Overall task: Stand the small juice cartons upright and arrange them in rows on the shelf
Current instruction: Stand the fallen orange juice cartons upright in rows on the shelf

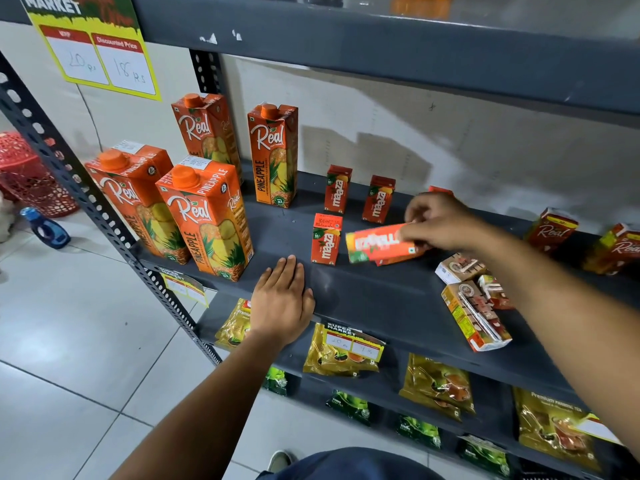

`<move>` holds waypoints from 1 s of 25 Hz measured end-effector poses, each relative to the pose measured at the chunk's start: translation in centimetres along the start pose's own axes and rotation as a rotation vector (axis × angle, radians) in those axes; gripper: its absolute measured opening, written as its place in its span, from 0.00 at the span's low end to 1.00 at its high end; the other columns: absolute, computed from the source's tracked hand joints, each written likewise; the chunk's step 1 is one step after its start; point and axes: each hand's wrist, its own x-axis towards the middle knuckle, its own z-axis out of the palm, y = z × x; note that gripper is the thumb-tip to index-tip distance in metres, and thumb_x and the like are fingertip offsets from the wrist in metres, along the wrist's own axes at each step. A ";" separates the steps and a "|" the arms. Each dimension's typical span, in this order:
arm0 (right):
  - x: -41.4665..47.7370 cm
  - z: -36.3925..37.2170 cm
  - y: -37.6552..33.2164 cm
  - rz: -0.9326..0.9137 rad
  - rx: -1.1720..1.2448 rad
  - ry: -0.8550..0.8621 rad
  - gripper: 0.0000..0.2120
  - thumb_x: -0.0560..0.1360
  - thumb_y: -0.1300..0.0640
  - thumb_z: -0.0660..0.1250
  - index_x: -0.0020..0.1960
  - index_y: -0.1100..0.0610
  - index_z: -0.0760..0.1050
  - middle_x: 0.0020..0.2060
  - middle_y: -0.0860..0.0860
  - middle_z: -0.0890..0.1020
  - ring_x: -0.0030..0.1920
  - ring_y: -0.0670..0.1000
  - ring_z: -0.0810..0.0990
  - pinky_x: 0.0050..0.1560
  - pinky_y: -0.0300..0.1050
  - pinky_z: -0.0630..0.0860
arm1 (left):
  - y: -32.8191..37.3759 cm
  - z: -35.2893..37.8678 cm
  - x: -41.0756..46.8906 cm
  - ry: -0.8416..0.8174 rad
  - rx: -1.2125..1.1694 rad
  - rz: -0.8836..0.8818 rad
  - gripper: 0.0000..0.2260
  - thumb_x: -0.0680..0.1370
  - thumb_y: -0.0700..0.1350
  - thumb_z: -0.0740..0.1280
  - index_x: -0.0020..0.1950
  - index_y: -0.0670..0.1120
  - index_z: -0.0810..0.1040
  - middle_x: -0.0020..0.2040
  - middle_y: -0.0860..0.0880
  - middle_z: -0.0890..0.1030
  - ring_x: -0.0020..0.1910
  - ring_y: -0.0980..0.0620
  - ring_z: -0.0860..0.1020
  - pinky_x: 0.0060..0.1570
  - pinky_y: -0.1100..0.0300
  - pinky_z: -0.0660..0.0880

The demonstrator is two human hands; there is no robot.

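Note:
Three small red Maaza cartons stand upright on the grey shelf [381, 299]: two at the back [337, 188] [378, 199] and one in front [326, 239]. My right hand [440, 221] holds another Maaza carton [375, 242] sideways just above the shelf, right of the front carton; a further carton lies under it. My left hand [282, 299] rests flat on the shelf's front edge, fingers together, holding nothing. Other small cartons lie tipped at the right [474, 315] [459, 268], and two small Real cartons [552, 230] [620, 249] sit further right.
Several tall Real pineapple cartons [204, 216] stand at the shelf's left. A price sign [104, 53] hangs from the upper shelf. Tea packets [343, 351] fill the lower shelves. A red basket [27, 174] and blue bottle [45, 228] are on the tiled floor at left.

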 end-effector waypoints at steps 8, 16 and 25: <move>-2.6 6.1 5.2 0.145 0.521 0.016 0.14 0.69 0.66 0.74 0.50 0.52 0.77 0.47 0.48 0.84 0.49 0.46 0.83 0.51 0.43 0.78 | 0.0 0.0 0.0 -0.006 -0.008 -0.004 0.26 0.77 0.51 0.53 0.66 0.36 0.74 0.68 0.37 0.73 0.68 0.38 0.71 0.67 0.43 0.66; -1.5 10.9 6.9 -0.015 -0.100 0.238 0.15 0.69 0.52 0.76 0.53 0.53 0.77 0.52 0.52 0.84 0.52 0.54 0.82 0.46 0.41 0.70 | 0.0 0.0 -0.1 -0.034 0.007 -0.009 0.27 0.77 0.53 0.51 0.68 0.37 0.72 0.70 0.38 0.71 0.70 0.40 0.68 0.69 0.45 0.63; -1.0 7.0 6.4 -0.094 -0.392 0.247 0.21 0.65 0.58 0.74 0.54 0.52 0.70 0.55 0.53 0.77 0.54 0.55 0.77 0.47 0.50 0.76 | 0.0 -0.2 -0.1 -0.033 0.007 -0.003 0.27 0.77 0.52 0.52 0.68 0.37 0.71 0.71 0.38 0.71 0.70 0.39 0.68 0.69 0.45 0.63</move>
